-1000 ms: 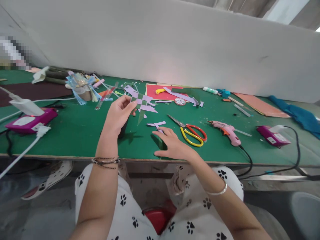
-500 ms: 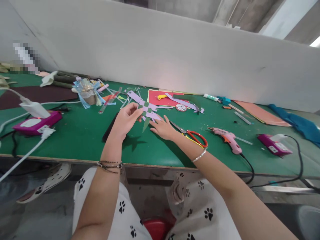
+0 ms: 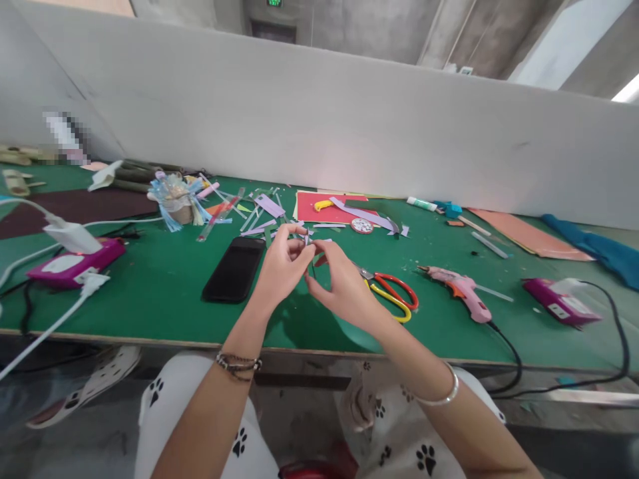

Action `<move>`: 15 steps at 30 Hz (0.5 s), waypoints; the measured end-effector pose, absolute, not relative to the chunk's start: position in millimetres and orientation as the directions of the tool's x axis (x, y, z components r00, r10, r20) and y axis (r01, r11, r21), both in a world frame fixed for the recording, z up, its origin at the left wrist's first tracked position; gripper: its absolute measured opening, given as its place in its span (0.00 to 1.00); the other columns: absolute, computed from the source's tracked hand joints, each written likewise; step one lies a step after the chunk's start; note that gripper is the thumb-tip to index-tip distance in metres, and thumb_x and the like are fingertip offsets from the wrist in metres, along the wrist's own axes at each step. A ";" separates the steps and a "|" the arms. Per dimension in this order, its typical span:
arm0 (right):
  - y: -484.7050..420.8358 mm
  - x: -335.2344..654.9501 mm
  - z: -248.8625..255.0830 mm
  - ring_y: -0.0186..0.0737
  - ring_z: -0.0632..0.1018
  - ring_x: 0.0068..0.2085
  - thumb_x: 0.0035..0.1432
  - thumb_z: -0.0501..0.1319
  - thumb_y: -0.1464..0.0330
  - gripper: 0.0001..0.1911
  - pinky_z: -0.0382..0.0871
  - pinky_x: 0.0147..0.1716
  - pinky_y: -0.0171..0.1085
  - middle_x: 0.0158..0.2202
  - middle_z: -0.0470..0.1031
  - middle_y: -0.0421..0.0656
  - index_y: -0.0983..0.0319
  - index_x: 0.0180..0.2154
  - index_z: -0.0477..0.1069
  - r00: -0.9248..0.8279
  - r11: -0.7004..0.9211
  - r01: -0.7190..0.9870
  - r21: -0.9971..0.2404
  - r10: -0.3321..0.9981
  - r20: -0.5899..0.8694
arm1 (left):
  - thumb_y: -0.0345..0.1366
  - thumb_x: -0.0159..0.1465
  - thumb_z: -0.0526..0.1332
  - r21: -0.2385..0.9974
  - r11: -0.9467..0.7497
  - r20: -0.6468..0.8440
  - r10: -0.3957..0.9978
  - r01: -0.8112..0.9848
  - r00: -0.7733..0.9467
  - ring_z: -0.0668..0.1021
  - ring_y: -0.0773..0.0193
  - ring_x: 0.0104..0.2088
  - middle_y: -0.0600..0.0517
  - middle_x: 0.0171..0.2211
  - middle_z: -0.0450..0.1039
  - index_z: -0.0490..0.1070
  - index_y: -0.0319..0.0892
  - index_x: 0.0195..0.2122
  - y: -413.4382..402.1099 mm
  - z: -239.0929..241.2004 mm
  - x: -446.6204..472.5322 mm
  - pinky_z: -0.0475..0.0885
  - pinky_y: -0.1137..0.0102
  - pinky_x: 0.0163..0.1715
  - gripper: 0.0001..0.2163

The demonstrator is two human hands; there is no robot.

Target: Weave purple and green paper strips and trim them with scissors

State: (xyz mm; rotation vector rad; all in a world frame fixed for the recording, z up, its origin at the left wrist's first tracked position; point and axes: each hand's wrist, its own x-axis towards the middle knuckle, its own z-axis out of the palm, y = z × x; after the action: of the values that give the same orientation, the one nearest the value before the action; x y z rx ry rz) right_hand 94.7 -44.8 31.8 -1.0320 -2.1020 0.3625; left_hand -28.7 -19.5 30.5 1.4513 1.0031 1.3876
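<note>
- Bright, even daylight, strongest at the upper right corner.
- Soft shadow pools on the green table (image 3: 150,286) under the hands.
- Wide-angle bending at the edges; slight softness.
- Pixelated patch at far left.

Green table (image 3: 150,279), black phone (image 3: 233,269), red-and-yellow scissors (image 3: 392,296), pink glue gun (image 3: 456,289).

woven paper piece (image 3: 309,241) mostly hidden between hands, pixelated patch (image 3: 64,133) far left
</note>
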 end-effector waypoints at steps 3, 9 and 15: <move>-40.2 103.5 33.3 0.37 0.73 0.32 0.51 0.51 0.76 0.13 0.68 0.34 0.37 0.34 0.71 0.44 0.62 0.40 0.63 -0.336 0.594 0.507 -0.625 0.804 0.491 | 0.36 0.53 0.57 0.956 -0.290 0.292 0.943 -0.036 0.162 0.67 0.73 0.16 0.63 0.16 0.61 0.59 0.43 0.36 -23.5 34.7 -30.0 0.62 0.77 0.19 0.10; -23.1 117.8 25.1 0.34 0.74 0.31 0.53 0.51 0.74 0.06 0.68 0.32 0.34 0.30 0.71 0.40 0.62 0.34 0.64 -0.246 0.403 0.332 -0.852 0.910 0.335 | 0.36 0.52 0.60 0.952 -0.306 0.301 0.946 0.020 0.123 0.69 0.75 0.19 0.59 0.26 0.64 0.61 0.42 0.40 -17.7 23.9 -24.7 0.65 0.77 0.21 0.15; -24.8 120.8 3.6 0.43 0.72 0.42 0.57 0.54 0.65 0.12 0.66 0.40 0.42 0.39 0.71 0.47 0.65 0.43 0.64 -0.276 0.369 0.674 -0.640 0.929 0.246 | 0.33 0.53 0.56 0.975 -0.208 0.199 0.975 0.082 0.102 0.75 0.68 0.28 0.55 0.29 0.66 0.63 0.42 0.37 -5.1 13.4 -25.6 0.71 0.71 0.29 0.09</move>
State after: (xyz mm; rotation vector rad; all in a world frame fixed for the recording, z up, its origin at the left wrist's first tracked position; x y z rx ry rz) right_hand 120.8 -24.8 3.6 -1.3800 -2.0422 0.5599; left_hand -25.6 -5.1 13.4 1.4721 1.1024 1.2419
